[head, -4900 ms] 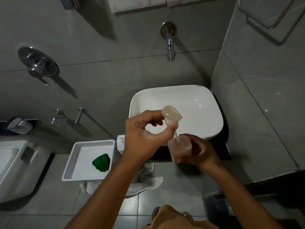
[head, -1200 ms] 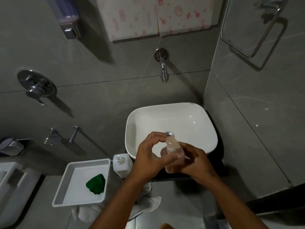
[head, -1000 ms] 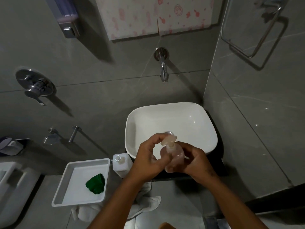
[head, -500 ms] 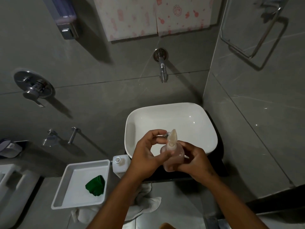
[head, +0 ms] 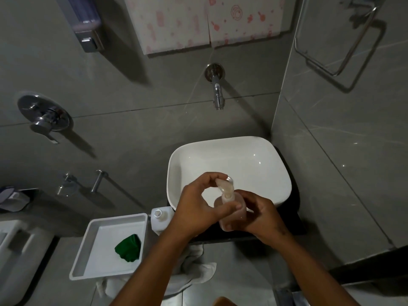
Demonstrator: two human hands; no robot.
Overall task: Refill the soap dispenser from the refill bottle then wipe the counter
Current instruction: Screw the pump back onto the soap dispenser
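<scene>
I hold a small translucent pinkish soap dispenser (head: pixel 231 210) upright in front of the white basin (head: pixel 273 195), above the dark counter (head: pixel 293 226). My right hand (head: pixel 259 216) wraps around its body. My left hand (head: pixel 198 208) pinches the pale pump head (head: pixel 225 187), which sits in the dispenser's neck. The white refill bottle (head: pixel 161 219) stands open, without a cap, at the counter's left end, just left of my left wrist. A green cloth (head: pixel 129 247) lies in a white tray (head: pixel 88 250).
A wall tap (head: pixel 217 93) juts out over the basin. A white towel (head: pixel 194 270) hangs below the counter edge. A toilet (head: pixel 15 250) stands at far left, a wall dispenser (head: pixel 86 23) at top left, and a towel ring (head: pixel 344 38) on the right wall.
The pump head, earlier lifted out with its tube showing, now sits in the dispenser's neck. Over the last second it has turned under my left fingers. The hands have moved closer to the basin.
</scene>
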